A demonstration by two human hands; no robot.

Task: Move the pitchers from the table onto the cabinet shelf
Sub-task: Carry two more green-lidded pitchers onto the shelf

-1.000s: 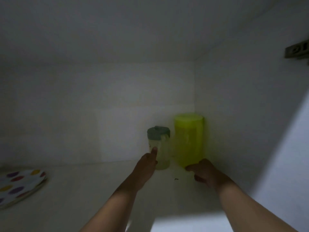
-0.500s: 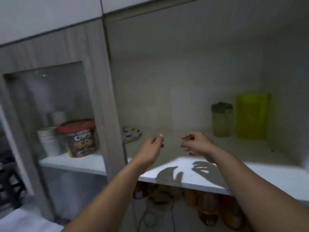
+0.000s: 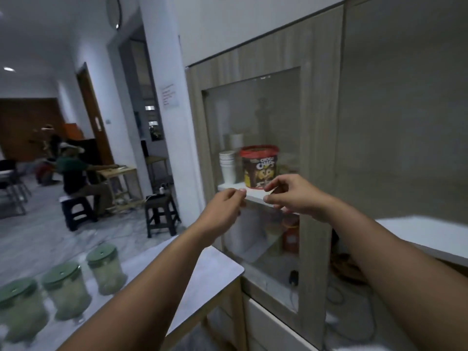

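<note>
Head view: both hands up in front of the cabinet, nothing in either. Left hand (image 3: 226,208) hangs mid-air w/ fingers loosely curled, thumb and forefinger tips near each other, empty. Right hand (image 3: 295,196) just beside it, fingers half spread and bent, also empty; the two hands are close but not touching. Both forearms bare, reaching fwd from the bottom edge.

Three pitchers on the bench (image 3: 215,269) at lower left, in a diagonal row: near pitcher (image 3: 19,309), middle pitcher (image 3: 66,290), far pitcher (image 3: 106,268). All upright, clear bodies w/ green lids, blurred, standing close together; can't tell if they touch. They're well apart from the hands, to the left and lower.

Behind the hands: wood-grain cabinet w/ a glass door (image 3: 253,153). Through the glass, on a white shelf (image 3: 255,196), a cereal tub (image 3: 258,166) w/ red lid stands just right of a stack of white cups (image 3: 228,167). More items on a lower level behind the glass, too blurred to name. At right the cabinet is open, w/ a white shelf edge (image 3: 425,234) in view; no pitcher shows on the part seen here.

Background left: a person seated (image 3: 76,176) at a small wooden table, dark stool (image 3: 162,214) on the marble floor nearby.
</note>
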